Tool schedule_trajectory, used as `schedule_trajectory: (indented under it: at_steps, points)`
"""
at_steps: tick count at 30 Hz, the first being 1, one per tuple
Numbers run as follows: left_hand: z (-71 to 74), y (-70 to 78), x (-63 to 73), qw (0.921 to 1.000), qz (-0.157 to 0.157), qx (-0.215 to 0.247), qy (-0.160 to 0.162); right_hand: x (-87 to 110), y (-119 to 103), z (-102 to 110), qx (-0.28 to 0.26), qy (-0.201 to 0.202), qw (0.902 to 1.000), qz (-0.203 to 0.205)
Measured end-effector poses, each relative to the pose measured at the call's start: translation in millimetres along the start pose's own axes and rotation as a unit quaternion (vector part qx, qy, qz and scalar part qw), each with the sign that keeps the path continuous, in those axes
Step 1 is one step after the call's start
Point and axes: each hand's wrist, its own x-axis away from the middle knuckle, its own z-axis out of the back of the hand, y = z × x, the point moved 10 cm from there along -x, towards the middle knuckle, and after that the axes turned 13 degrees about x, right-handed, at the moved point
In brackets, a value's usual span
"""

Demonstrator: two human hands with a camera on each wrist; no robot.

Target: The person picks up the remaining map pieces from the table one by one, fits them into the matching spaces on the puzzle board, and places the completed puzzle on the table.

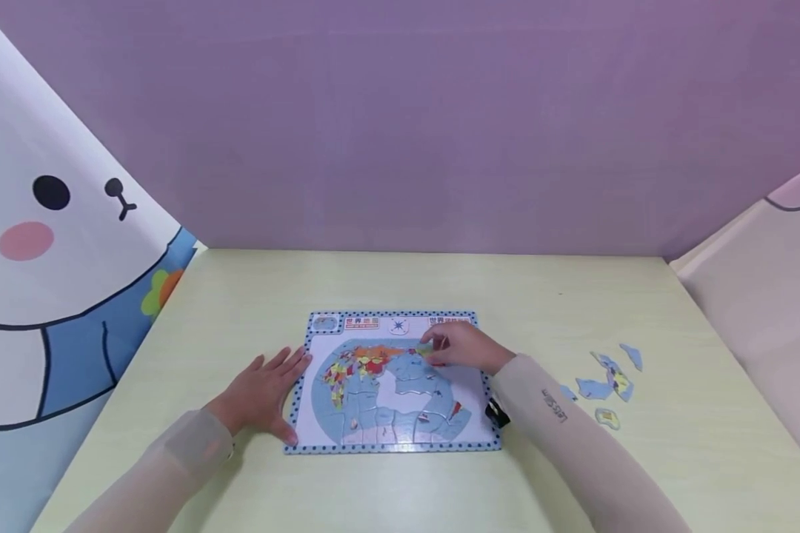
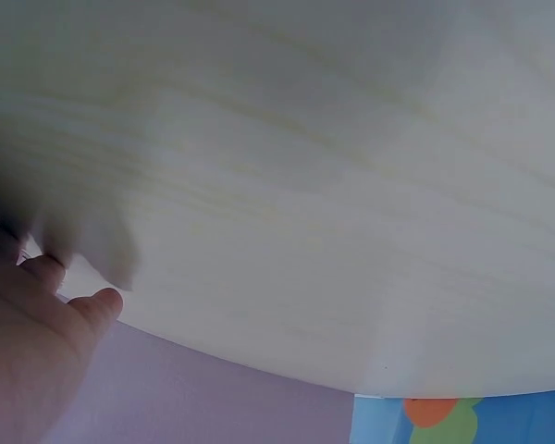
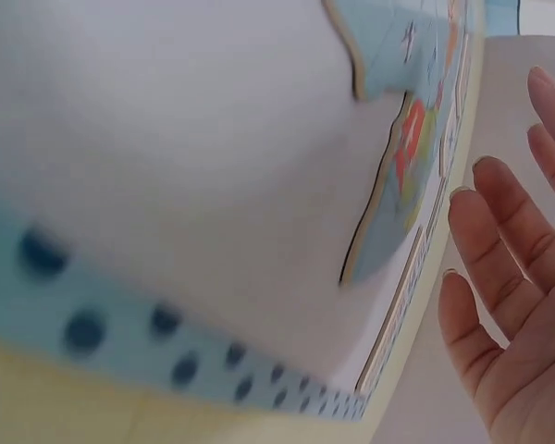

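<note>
A world-map jigsaw puzzle [image 1: 387, 448] with a blue dotted border lies flat on the table. Many pieces fill its oval, and a white gap shows in the middle. My left hand [image 1: 260, 389] rests with spread fingers at the board's left edge; part of it appears in the left wrist view [image 2: 46, 324]. Above the upper right of the map is my right hand [image 1: 470, 346], thumb and fingers bent but apart. In the right wrist view its fingers [image 3: 504, 231] are loosely extended, with no piece seen between them. A colourful map piece [image 3: 398, 185] lies on the board nearby.
Several loose puzzle pieces [image 1: 593, 389] lie on the table [image 1: 393, 492] to the right of the board, one partly behind the right sleeve. A purple backdrop [image 1: 400, 133] stands behind the table, and a cartoon-printed cloth [image 1: 73, 259] hangs at the left.
</note>
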Motion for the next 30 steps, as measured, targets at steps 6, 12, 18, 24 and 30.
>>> schedule_trajectory:
  at_steps: [6,12,18,24,30]
  points:
    - [-4.2,-4.9,-2.1,1.0000,0.007,0.002,-0.005,11.9,19.5,7.3,0.010,0.008,0.9997,-0.020]
    - [-4.2,-5.9,-2.3,1.0000,0.000,0.003,-0.001,27.2,41.8,17.5,-0.004,0.022,0.9984,-0.052]
    - [-3.1,-3.8,-2.7,1.0000,-0.007,-0.004,0.000,40.5,58.9,24.3,-0.004,0.030,0.9968,-0.074]
    - [-3.2,-2.5,-2.8,1.0000,-0.005,-0.001,0.002,57.2,73.5,33.4,0.003,0.038,0.9968,-0.070]
    - [-2.2,-3.1,-1.4,1.0000,-0.002,-0.006,0.003,76.8,91.6,46.0,0.026,0.050,0.9968,-0.058]
